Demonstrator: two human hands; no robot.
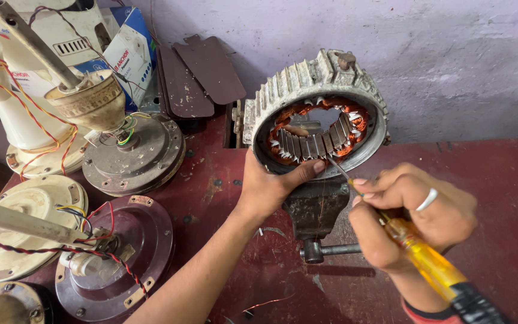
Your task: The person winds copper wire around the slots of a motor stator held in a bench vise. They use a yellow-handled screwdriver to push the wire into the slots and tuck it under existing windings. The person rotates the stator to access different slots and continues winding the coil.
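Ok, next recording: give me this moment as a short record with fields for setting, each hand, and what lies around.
Setting: dark red workbench against a pale wall
Centre: ribbed motor stator with copper windings, standing on edge above a bench vise
Left hand: grips the stator's lower rim, thumb across the opening
Right hand: holds a yellow-handled screwdriver, tip at the inner slots
Around: ceiling fan motors with loose wires at left, brown fan blades behind
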